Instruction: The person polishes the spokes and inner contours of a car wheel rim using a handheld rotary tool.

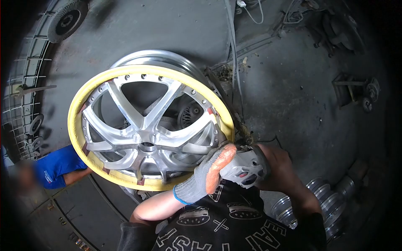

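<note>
A silver alloy wheel (146,134) with yellow tape (76,134) round its rim lies tilted before me. My left hand (205,173), in a grey glove with orange fingertips, is closed round the front of a grey and white power tool (243,168), at the wheel's lower right edge. Bare, my right hand (274,167) wraps round the tool's rear; its fingers are partly hidden. The tool's working end is near the rim and a spoke end with red tape (210,111), and whether it touches the metal cannot be made out.
A person in a blue shirt (60,167) is at the left, one arm behind the wheel. Several silver rims (320,196) stand at the lower right. A wire rack (31,79) and a round brush wheel (67,21) are at the upper left, a metal stand (345,90) at the right.
</note>
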